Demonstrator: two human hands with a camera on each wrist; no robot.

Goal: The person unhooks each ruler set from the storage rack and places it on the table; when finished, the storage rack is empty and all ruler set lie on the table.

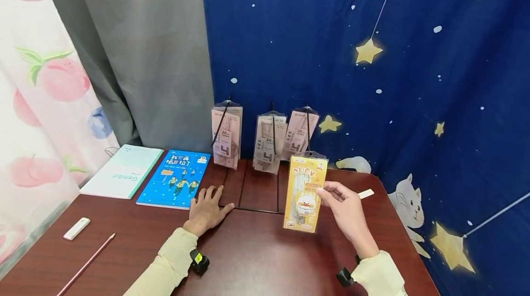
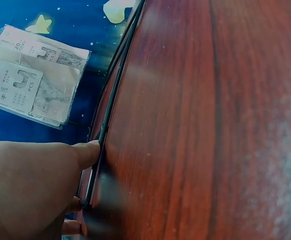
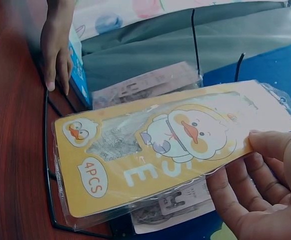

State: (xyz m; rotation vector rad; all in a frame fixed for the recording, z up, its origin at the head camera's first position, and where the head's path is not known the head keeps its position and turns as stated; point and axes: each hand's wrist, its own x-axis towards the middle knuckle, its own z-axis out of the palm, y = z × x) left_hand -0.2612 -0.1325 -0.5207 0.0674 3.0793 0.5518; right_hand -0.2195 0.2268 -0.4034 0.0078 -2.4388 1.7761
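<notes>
The right hand [image 1: 348, 213] held a yellow duck packet [image 1: 305, 193] upright above the table [image 1: 256, 250], pinching its right edge between thumb and fingers [image 3: 245, 180]; the packet was lifted clear of the wood, just in front of the three pink packets [image 1: 265, 142] hanging on black hooks against the blue star cloth [image 1: 414, 79]. In the right wrist view its card showed a duck and the print "4PCS" under clear wrap. The left hand [image 1: 207, 208] lay flat on the table with fingers straight and spread, holding nothing — its fingertips touched the edge of the dark inset panel [image 1: 256, 185], near the blue book [image 1: 175, 178]. As a judgement, the work stood midway: three packets were already on hooks, while the yellow one was in hand and not yet on any hook or set down. Whether a free hook remained for it could not be told from these views. A green notebook [image 1: 124, 171], a white eraser [image 1: 76, 229] and a pencil [image 1: 87, 264] lay off to the left, untouched — well apart from both hands.
</notes>
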